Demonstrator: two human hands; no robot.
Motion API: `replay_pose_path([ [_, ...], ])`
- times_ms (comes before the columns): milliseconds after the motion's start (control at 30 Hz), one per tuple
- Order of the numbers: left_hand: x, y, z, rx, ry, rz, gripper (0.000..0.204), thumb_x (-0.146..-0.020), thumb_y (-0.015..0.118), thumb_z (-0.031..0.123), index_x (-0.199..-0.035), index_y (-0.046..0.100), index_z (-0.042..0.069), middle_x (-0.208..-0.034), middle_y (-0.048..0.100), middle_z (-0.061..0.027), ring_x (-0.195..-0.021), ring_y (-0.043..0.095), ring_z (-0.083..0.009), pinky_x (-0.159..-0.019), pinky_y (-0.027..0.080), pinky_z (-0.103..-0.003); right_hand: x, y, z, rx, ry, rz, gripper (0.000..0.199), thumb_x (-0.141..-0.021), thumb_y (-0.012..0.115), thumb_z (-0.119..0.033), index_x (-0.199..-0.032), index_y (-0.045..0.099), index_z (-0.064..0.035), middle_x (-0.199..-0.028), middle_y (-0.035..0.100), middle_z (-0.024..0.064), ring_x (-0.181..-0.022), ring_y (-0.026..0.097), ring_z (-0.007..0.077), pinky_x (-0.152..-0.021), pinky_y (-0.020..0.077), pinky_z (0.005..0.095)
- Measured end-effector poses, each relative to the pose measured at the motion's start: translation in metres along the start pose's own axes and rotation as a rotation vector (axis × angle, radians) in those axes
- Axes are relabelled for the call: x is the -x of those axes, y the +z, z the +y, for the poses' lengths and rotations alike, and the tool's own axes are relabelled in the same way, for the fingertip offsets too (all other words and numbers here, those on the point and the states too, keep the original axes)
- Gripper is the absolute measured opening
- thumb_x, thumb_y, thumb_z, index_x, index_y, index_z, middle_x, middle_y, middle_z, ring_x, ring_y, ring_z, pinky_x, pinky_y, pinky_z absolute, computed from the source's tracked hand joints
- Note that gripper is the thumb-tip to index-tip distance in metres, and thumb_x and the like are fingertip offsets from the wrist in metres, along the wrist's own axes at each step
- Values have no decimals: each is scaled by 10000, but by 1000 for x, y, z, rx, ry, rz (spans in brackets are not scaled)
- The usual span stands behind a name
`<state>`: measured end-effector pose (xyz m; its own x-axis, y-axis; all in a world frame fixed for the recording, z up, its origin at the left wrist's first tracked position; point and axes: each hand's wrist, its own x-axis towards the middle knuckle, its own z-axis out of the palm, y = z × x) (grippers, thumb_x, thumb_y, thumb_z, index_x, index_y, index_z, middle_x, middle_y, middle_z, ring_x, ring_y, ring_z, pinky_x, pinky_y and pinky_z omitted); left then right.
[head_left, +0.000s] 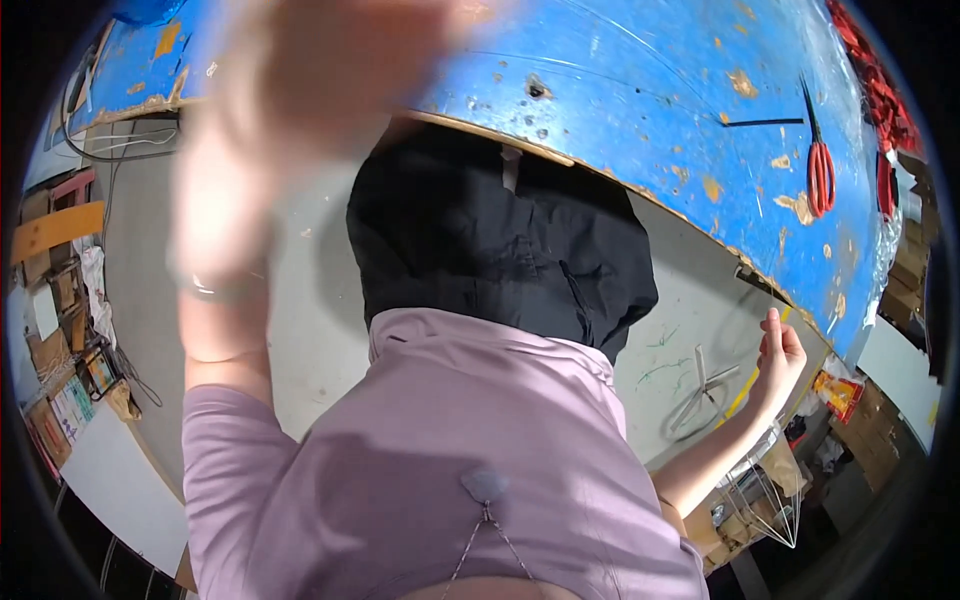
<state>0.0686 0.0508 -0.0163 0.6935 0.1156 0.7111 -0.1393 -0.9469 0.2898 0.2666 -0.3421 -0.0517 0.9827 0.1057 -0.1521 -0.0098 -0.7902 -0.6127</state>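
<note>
My left hand [330, 70] is raised close to the camera, over the near edge of the blue worktable [620, 90]. Motion smears its fingers, so what they hold, if anything, does not show. My right hand [780, 355] is low at the right, just beside the table's edge. Its fingers are curled and pressed together, pointing up; anything between them is too small to make out. Nearest to it on the tabletop lie scissors [821, 178] with red handles, blades pointing away. A thin black strip [763, 123] lies beside the blades.
Red material [880, 90] and clear plastic film [888, 250] line the table's right side. Boxes [50, 350] and a white board [125, 485] stand on the left. A wire basket [770, 495] sits below my right forearm. A cable [120, 155] hangs at the left.
</note>
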Motion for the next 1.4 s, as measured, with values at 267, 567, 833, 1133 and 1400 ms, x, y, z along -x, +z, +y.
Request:
replay_pose_path([
  [267,4,158,51,-184,-98,-281,710,-812,384,567,-1266,362,22,-1315,355,-140,-1251,285,-244,-1035,194,-370,8,10,13,-46,-28,-76,267,-795,624,-297,-662,600,-67,-501,384,-75,-445,281,9,-412,188,179],
  [567,3,166,53,-231,-111,-189,685,-813,409,524,-1244,389,-9,-1282,379,-181,-1223,322,-282,-1017,218,-398,25,2,60,9,-58,-139,277,-810,607,-279,-686,615,-32,-516,399,-63,-485,310,23,-448,212,190],
  [833,11,174,212,452,334,-395,211,-681,590,198,-770,573,7,-711,571,-59,-713,538,-192,-627,410,-314,102,-49,71,154,107,-478,203,-780,624,-182,-718,622,12,-518,435,-28,-502,345,54,-453,257,213],
  [1133,32,150,200,1370,312,-1289,276,-809,549,238,-824,591,-35,-752,615,-143,-716,584,-256,-639,445,-333,112,-72,39,14,-132,-804,185,-678,699,-123,-712,610,35,-587,521,30,-518,428,99,-486,317,235],
  [1400,74,51,66,1926,-304,-772,235,-837,510,176,-810,637,-20,-636,563,-21,-524,435,-55,-469,322,-195,81,-105,35,-53,-342,-608,194,-677,697,-157,-696,625,22,-551,515,54,-490,426,110,-465,303,225],
])
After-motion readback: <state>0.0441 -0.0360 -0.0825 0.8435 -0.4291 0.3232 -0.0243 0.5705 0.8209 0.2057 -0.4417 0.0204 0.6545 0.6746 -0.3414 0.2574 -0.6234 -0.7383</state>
